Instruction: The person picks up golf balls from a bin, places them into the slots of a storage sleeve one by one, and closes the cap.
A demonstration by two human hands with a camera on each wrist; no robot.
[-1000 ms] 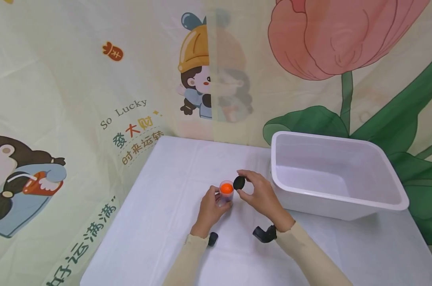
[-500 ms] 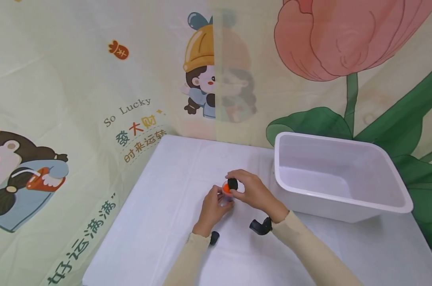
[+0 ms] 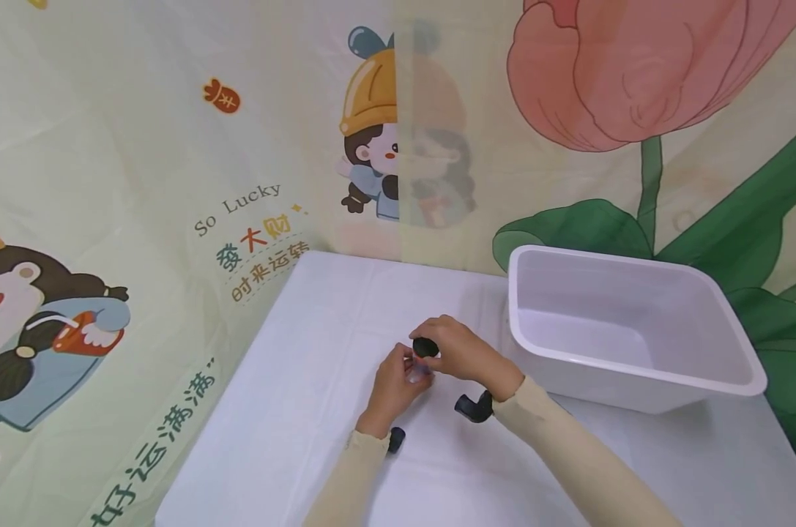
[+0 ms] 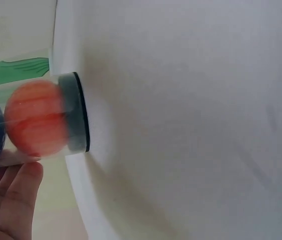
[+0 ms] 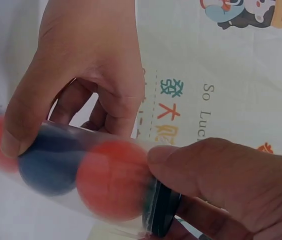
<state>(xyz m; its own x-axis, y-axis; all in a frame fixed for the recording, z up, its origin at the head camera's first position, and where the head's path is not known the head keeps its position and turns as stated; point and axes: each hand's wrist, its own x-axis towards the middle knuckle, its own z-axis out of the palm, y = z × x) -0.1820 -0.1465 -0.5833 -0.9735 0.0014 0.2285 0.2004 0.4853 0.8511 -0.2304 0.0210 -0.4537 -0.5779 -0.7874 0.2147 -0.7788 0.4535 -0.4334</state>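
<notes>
A clear tube (image 5: 76, 200) stands roughly upright on the table, with an orange ball (image 5: 112, 181), a blue ball (image 5: 48, 160) and another orange ball (image 5: 0, 144) stacked inside. My left hand (image 3: 391, 388) grips its side, thumb on one face and fingers round the other. My right hand (image 3: 466, 353) pinches a black lid (image 3: 425, 347) at the tube's top end. The lid covers the mouth in the head view; whether it is fully seated I cannot tell. In the left wrist view, a dark cap (image 4: 73, 112) closes the bottom end against the tabletop.
A large white bin (image 3: 635, 388) stands at the right of the white-covered table (image 3: 292, 410). Behind hangs a printed cloth (image 3: 292, 88). Black wrist-worn pieces show below my right wrist (image 3: 474, 408) and beside my left cuff (image 3: 396, 440).
My right hand has brought the lid leftward from beside the tube onto its mouth, turning it flat and hiding the top orange ball in the head view. My left hand keeps its grip.
</notes>
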